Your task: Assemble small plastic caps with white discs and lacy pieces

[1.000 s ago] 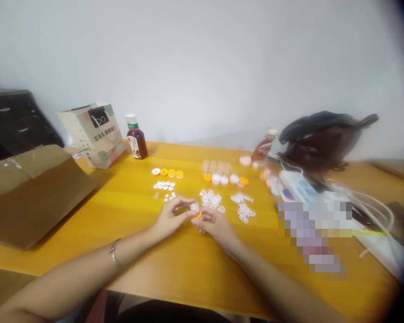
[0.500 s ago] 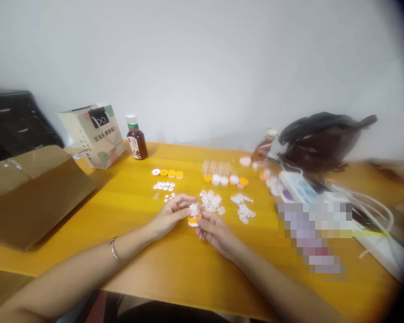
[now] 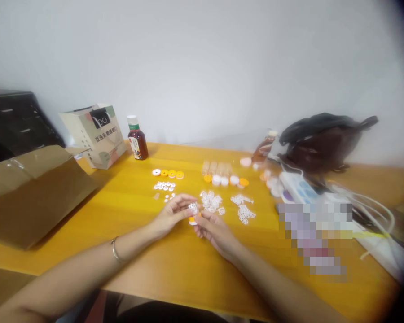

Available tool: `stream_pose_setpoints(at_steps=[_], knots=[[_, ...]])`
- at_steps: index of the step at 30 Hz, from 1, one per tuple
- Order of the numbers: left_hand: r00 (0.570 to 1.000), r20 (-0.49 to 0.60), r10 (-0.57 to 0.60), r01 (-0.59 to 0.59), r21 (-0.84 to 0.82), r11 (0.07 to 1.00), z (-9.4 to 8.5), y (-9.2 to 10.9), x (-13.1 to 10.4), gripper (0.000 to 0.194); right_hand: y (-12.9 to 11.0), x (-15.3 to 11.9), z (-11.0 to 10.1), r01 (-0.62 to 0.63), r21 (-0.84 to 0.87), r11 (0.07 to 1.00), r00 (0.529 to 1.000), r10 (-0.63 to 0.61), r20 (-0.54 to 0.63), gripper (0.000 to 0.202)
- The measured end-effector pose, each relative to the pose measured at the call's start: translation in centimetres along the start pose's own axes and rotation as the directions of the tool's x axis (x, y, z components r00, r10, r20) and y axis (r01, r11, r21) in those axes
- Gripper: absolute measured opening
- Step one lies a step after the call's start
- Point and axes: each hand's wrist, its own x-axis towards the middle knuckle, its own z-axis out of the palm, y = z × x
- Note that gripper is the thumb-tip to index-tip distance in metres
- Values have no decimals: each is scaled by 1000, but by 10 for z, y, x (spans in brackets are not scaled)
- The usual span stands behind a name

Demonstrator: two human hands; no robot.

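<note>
Between both hands, over the middle of the table, is a small round piece (image 3: 193,219) with an orange band and a white base, topped by white openwork parts (image 3: 193,207). My left hand (image 3: 177,213) grips it from the left with thumb and fingers. From the right, my right hand (image 3: 211,228) closes its thumb and fingers on the orange part, hiding some of it. Just beyond the hands lie a pile of white gear-like pieces (image 3: 210,201) and, to the right, more white openwork pieces (image 3: 245,213). Small white parts (image 3: 164,185) lie in rows beyond my left hand.
Orange and white discs (image 3: 171,173) line up at the back, with clear cylinders (image 3: 216,168) and caps (image 3: 225,181) to their right. A cardboard box (image 3: 33,193), paper bag (image 3: 103,139) and dark bottle (image 3: 138,142) stand left. A power strip (image 3: 296,186) and dark bag (image 3: 323,143) are right.
My right thumb has shifted up and left over the orange and white piece, covering more of it. The piece looks slightly tilted. Things on the table stay where they were.
</note>
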Motion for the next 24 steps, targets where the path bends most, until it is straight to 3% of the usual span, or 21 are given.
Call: stream_pose_setpoints(at_steps=[5,8,11,15,21,24], knots=[[994,88,-59,73,-166,983,1,8,-2,26,0,-2,1,-7,78,997,999,3,47,24],[996,85,-26,40,-171,984,4,7,-3,28,0,-1,0,24,31,999,999,-25,42,25],[999,39,25,-17,-192,981,5,3,-3,42,0,0,-1,35,13,999,999,-35,26,27],[998,-41,50,-56,-148,987,3,-1,-1,46,1,1,0,42,7,999,999,-42,10,28],[993,107,-42,59,-163,985,-1,5,0,41,-2,-1,3,60,55,997,998,-59,-22,35],[998,67,-6,11,-71,997,-3,5,1,40,-3,-2,4,47,40,998,998,-46,-41,31]])
